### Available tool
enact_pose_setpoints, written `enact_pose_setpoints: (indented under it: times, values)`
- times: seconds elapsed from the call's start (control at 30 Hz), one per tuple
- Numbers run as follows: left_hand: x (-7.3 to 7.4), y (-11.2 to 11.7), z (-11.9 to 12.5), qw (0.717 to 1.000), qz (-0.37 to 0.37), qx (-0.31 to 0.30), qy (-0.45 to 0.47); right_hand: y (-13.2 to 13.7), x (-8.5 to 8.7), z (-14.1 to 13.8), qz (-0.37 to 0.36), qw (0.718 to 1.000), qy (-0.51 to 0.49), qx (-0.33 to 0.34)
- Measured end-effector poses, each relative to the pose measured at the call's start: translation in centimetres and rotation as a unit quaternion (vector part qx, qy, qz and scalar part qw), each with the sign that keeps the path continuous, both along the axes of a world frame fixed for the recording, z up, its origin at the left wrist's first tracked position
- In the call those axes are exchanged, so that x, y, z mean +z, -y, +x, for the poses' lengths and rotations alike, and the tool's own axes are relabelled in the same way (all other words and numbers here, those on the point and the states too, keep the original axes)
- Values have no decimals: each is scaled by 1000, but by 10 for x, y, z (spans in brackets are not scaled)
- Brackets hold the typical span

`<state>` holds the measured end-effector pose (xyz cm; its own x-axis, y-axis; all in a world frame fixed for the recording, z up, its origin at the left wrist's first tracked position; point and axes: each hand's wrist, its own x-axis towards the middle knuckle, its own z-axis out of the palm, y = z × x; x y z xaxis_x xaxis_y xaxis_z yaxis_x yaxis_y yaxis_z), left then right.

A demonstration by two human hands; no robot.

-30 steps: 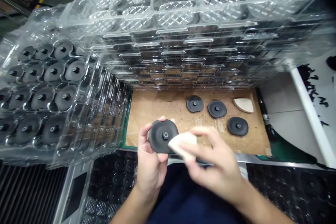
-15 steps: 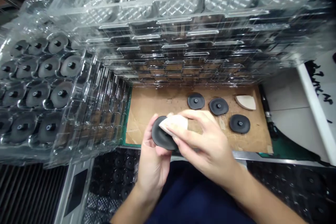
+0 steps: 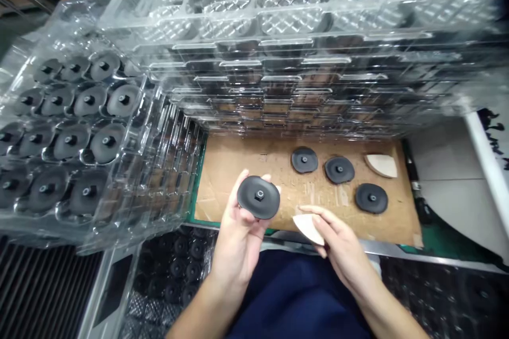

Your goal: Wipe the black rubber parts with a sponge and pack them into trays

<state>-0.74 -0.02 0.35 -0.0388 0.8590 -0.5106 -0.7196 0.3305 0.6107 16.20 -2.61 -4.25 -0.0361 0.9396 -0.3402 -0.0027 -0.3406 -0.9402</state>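
My left hand (image 3: 238, 241) grips a round black disc (image 3: 259, 197) with a small hub in its middle, holding it face up over the front edge of the brown board (image 3: 226, 169). My right hand (image 3: 338, 246) pinches a white wedge-shaped pad (image 3: 307, 226) just right of the disc, a short gap apart from it. Three more black discs (image 3: 339, 169) lie on the board beyond my hands, and a second white wedge (image 3: 382, 165) rests at the board's far right.
A tall stack of clear plastic trays (image 3: 302, 63) walls off the back. On the left, clear trays (image 3: 71, 132) hold several black discs. Black trays (image 3: 175, 275) sit low at the front, beside my dark blue lap. A white surface (image 3: 449, 185) lies right.
My right hand was rubbing the white pad over the disc's face; it has drawn back down and to the right, leaving the disc uncovered. The left hand keeps its hold.
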Motion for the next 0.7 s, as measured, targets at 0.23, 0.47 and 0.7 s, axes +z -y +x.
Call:
enact_pose_setpoints:
  times: [0.23, 0.47, 0.7]
  values:
    - [0, 6, 9, 998, -9, -56, -3, -37, 70, -21, 245, 962, 120, 12]
    - [1, 10, 9, 995, -59, -79, -21, -52, 93, -35, 274, 915, 187, 229]
    - [6, 5, 5, 994, -36, -98, 27, -41, 96, -23, 257, 925, 137, 245]
